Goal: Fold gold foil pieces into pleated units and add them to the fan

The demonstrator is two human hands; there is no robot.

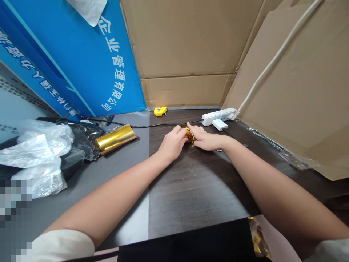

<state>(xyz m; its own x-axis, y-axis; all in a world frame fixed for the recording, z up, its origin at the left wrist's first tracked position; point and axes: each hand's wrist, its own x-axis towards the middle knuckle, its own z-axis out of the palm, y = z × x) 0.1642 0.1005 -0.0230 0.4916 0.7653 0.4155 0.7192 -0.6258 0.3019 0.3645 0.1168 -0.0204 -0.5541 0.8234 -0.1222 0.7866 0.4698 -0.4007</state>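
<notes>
Over the dark wooden table, both hands meet around a small bunched piece of gold foil [188,134]. My left hand [172,143] grips its left end, fingers curled. My right hand [205,139] is on its right side, one finger pointing up and the others folded, partly hiding it. A thin pale loop [193,137], like a rubber band, shows round the foil beside my right fingers. On the left lies a larger curled sheet of gold foil [116,139].
White and clear plastic bags [40,145] heap up on the left. A yellow tape measure [160,111] sits at the back edge. Behind my right hand is a white power strip [218,116] with a plugged-in adapter [220,124] and a black cable [152,126]. Cardboard panels [185,40] enclose the back and right.
</notes>
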